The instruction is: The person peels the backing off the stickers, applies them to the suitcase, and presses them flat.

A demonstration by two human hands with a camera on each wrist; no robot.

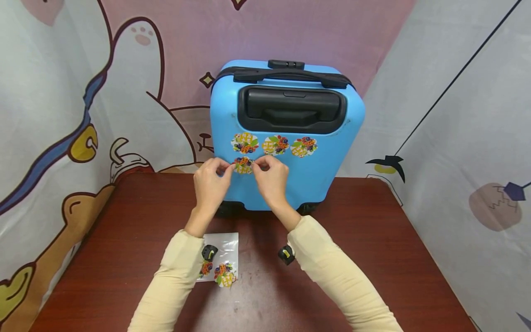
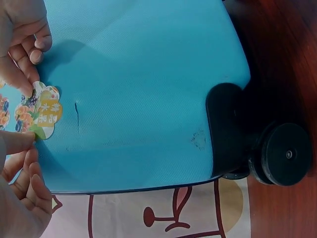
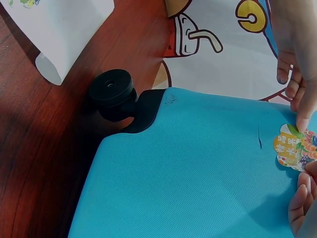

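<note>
Near the desk's (image 1: 373, 258) far edge, my left (image 1: 210, 184) and right hands (image 1: 271, 180) pinch a sticker (image 1: 243, 165), probably flimsy, best held by its rim.

We see a bright blue suitcase (image 1: 309, 173) with a black handle (image 1: 292, 110) and black wheels (image 2: 287, 154), yellow stickers (image 1: 275, 145) patterned with orange, red, purple and green fruit, a reddish-brown desk (image 1: 356, 258), cream sleeves (image 1: 346, 281), and a pink-and-white backdrop (image 1: 290, 32) printed with dark-outlined cartoons.
</note>
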